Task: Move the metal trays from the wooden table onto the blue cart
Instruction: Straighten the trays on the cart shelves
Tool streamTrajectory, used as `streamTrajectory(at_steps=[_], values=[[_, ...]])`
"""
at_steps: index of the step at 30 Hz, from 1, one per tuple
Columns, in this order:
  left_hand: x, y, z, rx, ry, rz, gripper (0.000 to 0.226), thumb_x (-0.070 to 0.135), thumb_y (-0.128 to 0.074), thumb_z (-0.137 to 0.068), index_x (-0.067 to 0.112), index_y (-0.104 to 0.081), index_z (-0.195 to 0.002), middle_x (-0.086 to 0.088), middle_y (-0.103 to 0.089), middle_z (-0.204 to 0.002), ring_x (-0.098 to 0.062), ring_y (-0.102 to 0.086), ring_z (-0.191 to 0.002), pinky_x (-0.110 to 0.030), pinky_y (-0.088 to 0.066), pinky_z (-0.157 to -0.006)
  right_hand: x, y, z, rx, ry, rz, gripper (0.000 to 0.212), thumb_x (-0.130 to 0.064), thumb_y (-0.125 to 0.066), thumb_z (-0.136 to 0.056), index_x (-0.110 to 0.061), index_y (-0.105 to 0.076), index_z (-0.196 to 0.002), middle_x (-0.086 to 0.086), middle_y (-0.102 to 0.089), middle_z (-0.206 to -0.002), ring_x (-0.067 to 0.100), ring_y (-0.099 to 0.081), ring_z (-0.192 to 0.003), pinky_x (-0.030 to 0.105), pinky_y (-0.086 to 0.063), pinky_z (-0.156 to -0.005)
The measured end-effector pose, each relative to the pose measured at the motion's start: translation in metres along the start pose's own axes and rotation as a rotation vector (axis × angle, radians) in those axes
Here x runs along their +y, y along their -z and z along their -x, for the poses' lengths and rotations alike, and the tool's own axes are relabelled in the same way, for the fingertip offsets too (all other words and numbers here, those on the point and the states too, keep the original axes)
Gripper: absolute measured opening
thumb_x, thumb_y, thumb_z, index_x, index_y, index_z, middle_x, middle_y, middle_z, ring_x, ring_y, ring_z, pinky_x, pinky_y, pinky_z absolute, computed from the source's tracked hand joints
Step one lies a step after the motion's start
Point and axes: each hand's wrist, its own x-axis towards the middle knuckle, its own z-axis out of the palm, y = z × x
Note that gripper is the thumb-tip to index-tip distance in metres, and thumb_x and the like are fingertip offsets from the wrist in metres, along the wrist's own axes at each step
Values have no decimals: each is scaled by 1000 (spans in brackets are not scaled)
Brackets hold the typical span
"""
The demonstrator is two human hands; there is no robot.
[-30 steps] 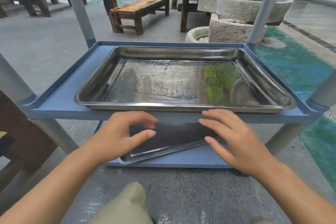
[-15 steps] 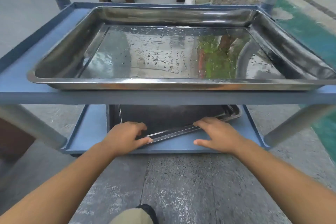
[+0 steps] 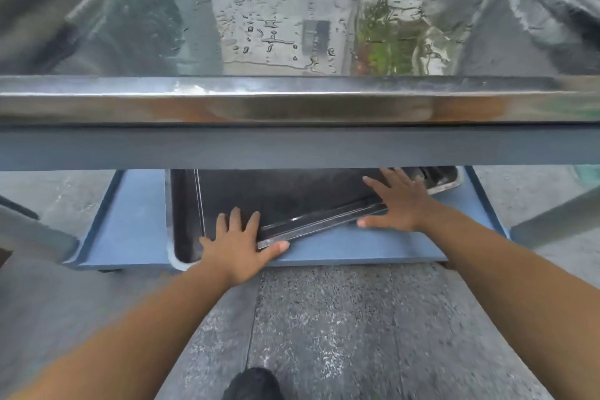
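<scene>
A large wet metal tray point(image 3: 292, 97) fills the top shelf of the blue cart point(image 3: 292, 148). On the cart's lower shelf point(image 3: 136, 230) lies a second, darker metal tray point(image 3: 285, 198), skewed so its near rim runs diagonally. My left hand point(image 3: 238, 245) lies flat with straight fingers on that tray's near left corner. Further right, my right hand point(image 3: 397, 201) presses flat on the near rim, fingers spread. The far part of the lower tray is hidden under the top shelf.
Grey speckled concrete floor point(image 3: 324, 334) lies below the cart. A dark shoe tip point(image 3: 253, 383) shows at the bottom edge. Grey cart legs point(image 3: 552, 221) stand at both sides of the lower shelf.
My head has dropped closer to the cart, so the top tray looms larger. Both hands have slid forward onto the lower tray, fingers now straighter, the right one reaching deeper.
</scene>
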Motion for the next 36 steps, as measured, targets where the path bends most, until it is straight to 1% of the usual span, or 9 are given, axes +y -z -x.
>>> streamTrajectory(at_steps=[2, 5, 15, 22, 27, 30, 32, 34, 36], values=[[0, -9, -3, 42, 3, -47, 116, 99, 3, -57, 36, -10, -154, -4, -2, -165, -35, 0, -150, -70, -19, -111, 3, -6, -6, -40, -58, -32, 124, -106, -20, -43, -49, 0, -151, 7, 10, -165, 40, 0, -150, 58, -5, -119], [-2, -13, -5, 106, -7, -87, 112, 98, 6, -61, 37, -13, -153, -5, -6, -165, -36, -4, -150, -69, -20, -112, 2, -13, -7, -42, -86, -31, 122, -108, -15, -41, -54, -3, -149, 9, 2, -165, 44, -9, -148, 56, -10, -118], [-25, 18, -41, 138, -112, -172, 108, 98, 0, -62, 40, -18, -152, -1, -13, -164, -32, -9, -149, -60, -25, -115, -22, -17, -8, -61, -219, -89, 126, -108, -11, -37, -52, 0, -150, 11, 4, -165, 50, -10, -146, 58, -13, -115], [-38, 38, -69, 120, -194, -227, 105, 97, -3, -65, 40, -19, -152, -1, -16, -163, -29, -12, -149, -57, -27, -115, -37, -22, -11, -26, -302, -85, 128, -109, -5, -37, -50, -3, -151, 13, -2, -164, 53, -17, -142, 58, -20, -110], [-26, 38, -66, 70, -137, -223, 115, 98, 0, -59, 35, -17, -154, -8, -13, -164, -33, -9, -150, -59, -18, -117, -38, -22, -11, -28, -293, -72, 128, -108, -4, -38, -49, -3, -151, 14, -3, -164, 53, -17, -142, 59, -21, -110], [-15, 40, -64, 25, -91, -200, 121, 100, -3, -56, 30, -15, -154, -11, -7, -164, -38, -6, -150, -64, -18, -115, -36, -16, -10, -50, -267, -82, 130, -108, -7, -38, -47, -4, -152, 14, -6, -163, 50, -20, -142, 60, -18, -111], [-14, 40, -64, 10, -67, -166, 124, 102, -7, -54, 31, -12, -155, -9, -4, -165, -37, -4, -150, -65, -19, -114, -32, -13, -11, -21, -230, -63, 131, -108, -8, -39, -43, -4, -153, 13, -6, -163, 44, -11, -147, 65, -8, -113], [-14, 40, -63, -12, -45, -140, 126, 104, -8, -51, 33, -7, -155, -6, 0, -165, -36, -1, -151, -65, -21, -114, -29, -14, -12, -5, -179, -64, 130, -107, -12, -42, -41, 0, -154, 9, 5, -165, 38, 5, -150, 67, -2, -113], [-13, 40, -62, -26, -34, -135, 127, 104, -7, -49, 35, -3, -155, -4, 3, -166, -35, 2, -151, -65, -21, -114, -26, -14, -13, -35, -153, -131, 126, -107, -19, -43, -46, 3, -152, 4, 14, -164, 38, 10, -150, 66, -10, -113]])
